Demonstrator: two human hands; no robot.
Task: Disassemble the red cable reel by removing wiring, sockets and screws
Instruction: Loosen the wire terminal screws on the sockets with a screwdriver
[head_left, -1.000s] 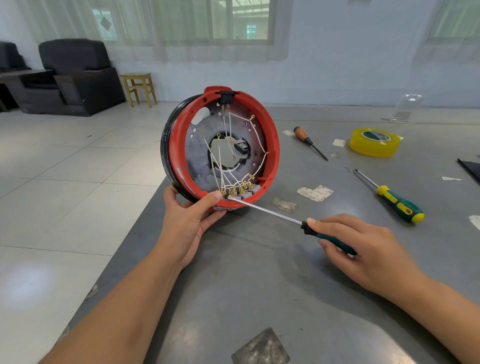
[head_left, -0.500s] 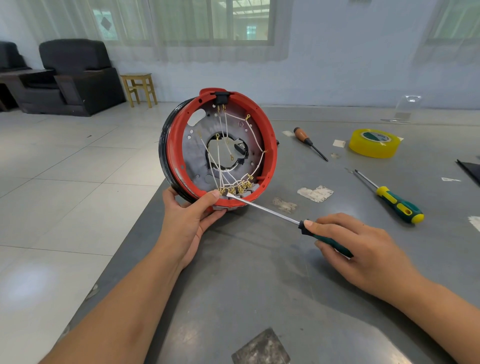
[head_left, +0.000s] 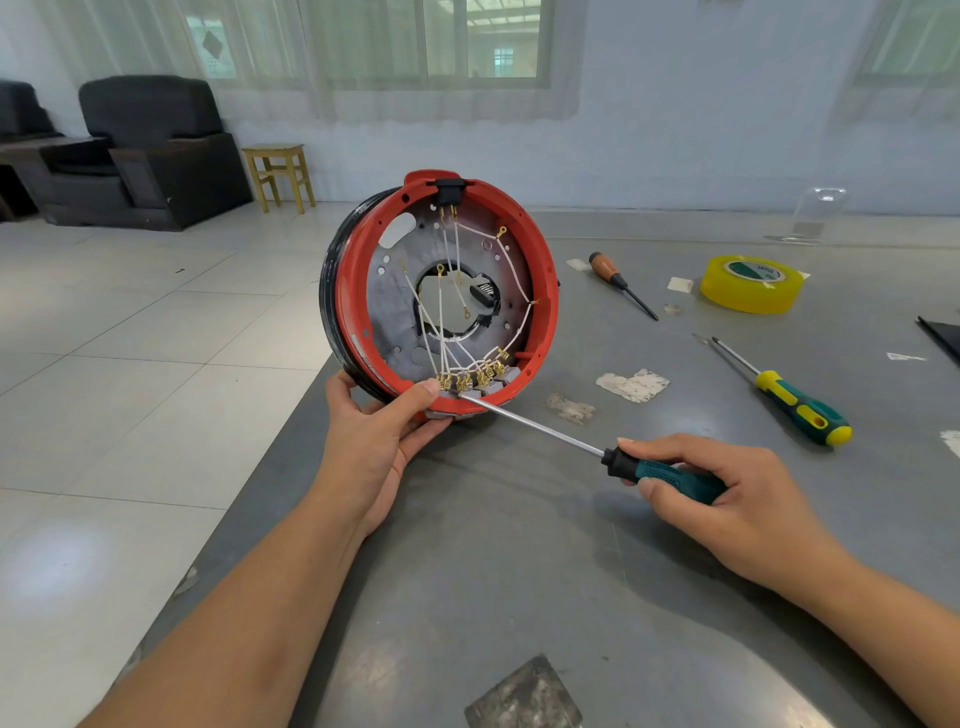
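your left hand (head_left: 382, 441) grips the round red plastic cable reel (head_left: 441, 291) upright on the grey table's (head_left: 519, 571) edge; your right hand (head_left: 727, 499) holds the teal-handled screwdriver (head_left: 665, 475), tip at the bottom terminals.

Red cable reel (head_left: 545, 291) with white wires (head_left: 441, 317), green-handled screwdriver (head_left: 670, 475), yellow tape roll (head_left: 748, 299), grey table (head_left: 519, 571).

Two bare forearms, left grip (head_left: 376, 441) and right grip (head_left: 737, 509) ungloved, no sleeves, rings or watch
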